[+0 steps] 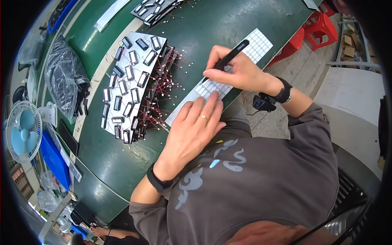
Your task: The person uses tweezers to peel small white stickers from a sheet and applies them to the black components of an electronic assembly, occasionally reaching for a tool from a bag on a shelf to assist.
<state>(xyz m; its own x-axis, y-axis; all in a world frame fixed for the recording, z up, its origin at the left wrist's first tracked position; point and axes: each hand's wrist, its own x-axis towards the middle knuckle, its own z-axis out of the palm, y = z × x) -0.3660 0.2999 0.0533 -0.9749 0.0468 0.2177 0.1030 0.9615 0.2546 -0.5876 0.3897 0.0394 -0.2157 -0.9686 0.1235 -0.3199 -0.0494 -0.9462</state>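
A long white sheet (257, 44) printed or cut in a grid of small rounded rectangles lies slantwise on the green tabletop. My left hand (191, 130) rests flat on its near part, fingers stretched out. Over the middle of the sheet, my right hand (241, 72) grips a slim black pen-shaped tool (233, 54), its lower end pointing down at the sheet close to my left fingertips. Whether that tip touches the sheet, I cannot tell. To the left stands a light grey board (110, 110) carrying several small black oblong parts (118, 103), with red wires (161, 87) trailing off its right side.
Another loaded board (153, 10) sits at the far edge of view. A clear plastic bag (65, 71), a blue tray (55, 157) and a white fan (24, 132) are on the left. Red stools (320, 30) stand at the right; another person's arm (116, 232) shows at lower left.
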